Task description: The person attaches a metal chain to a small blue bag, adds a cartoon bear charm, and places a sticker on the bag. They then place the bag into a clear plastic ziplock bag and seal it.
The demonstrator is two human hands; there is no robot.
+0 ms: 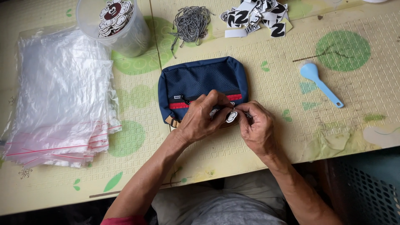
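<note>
One pale green patterned tabletop (291, 137), one thick stack of clear zip bags (62, 100) at 9 o'clock, one soft navy fabric pouch with a red zip strip (200, 81) dead centre. Both hands, left (200, 118) and right (256, 127), pinch small black-and-white tags (230, 116) at its lower edge; looks light and floppy, best gripped by the edges

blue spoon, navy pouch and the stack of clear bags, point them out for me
blue spoon (310, 71), head view, on its bowl
navy pouch (200, 78), head view, on its mesh front
stack of clear bags (62, 91), head view, on the top bag's middle
</note>
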